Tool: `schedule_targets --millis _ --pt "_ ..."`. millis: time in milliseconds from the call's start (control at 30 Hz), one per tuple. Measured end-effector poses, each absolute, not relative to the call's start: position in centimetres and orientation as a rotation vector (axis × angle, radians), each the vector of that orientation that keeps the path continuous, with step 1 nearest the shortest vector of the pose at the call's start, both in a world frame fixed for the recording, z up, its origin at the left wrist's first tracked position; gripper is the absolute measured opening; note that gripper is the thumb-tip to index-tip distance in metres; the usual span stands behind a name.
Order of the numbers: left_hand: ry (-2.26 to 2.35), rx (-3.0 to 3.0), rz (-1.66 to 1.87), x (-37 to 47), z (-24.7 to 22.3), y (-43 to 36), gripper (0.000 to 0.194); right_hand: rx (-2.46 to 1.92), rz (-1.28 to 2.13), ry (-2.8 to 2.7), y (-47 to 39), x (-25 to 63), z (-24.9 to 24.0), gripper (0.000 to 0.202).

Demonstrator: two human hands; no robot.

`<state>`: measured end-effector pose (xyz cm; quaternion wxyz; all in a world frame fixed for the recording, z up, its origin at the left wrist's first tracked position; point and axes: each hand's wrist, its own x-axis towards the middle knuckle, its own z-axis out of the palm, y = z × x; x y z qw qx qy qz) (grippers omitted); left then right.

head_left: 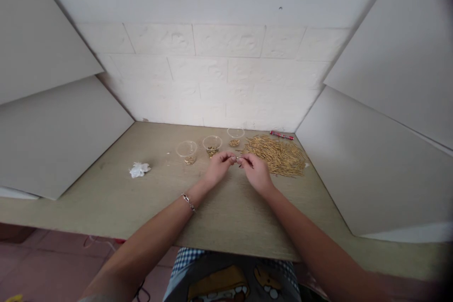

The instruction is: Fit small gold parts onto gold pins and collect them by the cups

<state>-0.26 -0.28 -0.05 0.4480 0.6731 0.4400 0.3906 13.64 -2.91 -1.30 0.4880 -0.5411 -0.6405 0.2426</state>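
Observation:
My left hand (220, 168) and my right hand (256, 171) meet fingertip to fingertip above the table, both closed in a pinch. Between them is a tiny shiny piece (237, 157), too small to name, and my fingers partly hide it. Just beyond my right hand lies a wide heap of thin gold-coloured rods (279, 155). Past my left hand stands a clear plastic cup (212, 142) with small dark and brassy parts in it. Left of that, another clear cup (186, 149) holds small gold parts. A third clear cup (236, 133), with gold bits, is farther back.
A red pen-like tube (281, 135) lies behind the rods. Crumpled white tissue (139, 170) rests on the left of the wooden table (159, 207). Grey panels (71, 132) flank the table on both sides, and a white brick-patterned wall (212, 71) closes the back.

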Motion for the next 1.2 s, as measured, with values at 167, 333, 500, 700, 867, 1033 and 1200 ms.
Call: schedule_targets --millis 167,333,500,700,867,1033,1200 --pt "1.146 1.786 0.961 -0.5 0.0 -0.3 0.014 -1.347 0.502 -1.666 -2.9 14.0 -1.1 0.019" --pt "1.207 1.856 0.964 -0.3 -0.2 -0.5 0.014 -1.359 0.381 -1.753 -3.0 14.0 -1.1 0.019" --pt "1.276 1.896 0.946 -0.1 0.2 -0.9 0.015 -1.353 0.233 -1.830 -2.9 14.1 -1.5 0.019" --pt "1.304 1.985 0.932 -0.2 0.4 -1.1 0.015 -1.343 0.177 -1.889 -2.9 14.1 -1.6 0.018" --pt "1.336 2.007 0.942 -0.1 0.2 -1.1 0.016 -1.381 0.173 -1.854 -2.9 13.7 -1.5 0.017" --pt "1.307 1.864 0.986 0.1 -0.1 -1.1 0.016 -1.389 0.198 -1.791 -2.9 13.4 -1.5 0.018" --pt "1.220 1.679 1.039 0.3 -0.4 -0.9 0.014 -1.385 0.265 -1.712 -3.0 13.1 -1.3 0.019"
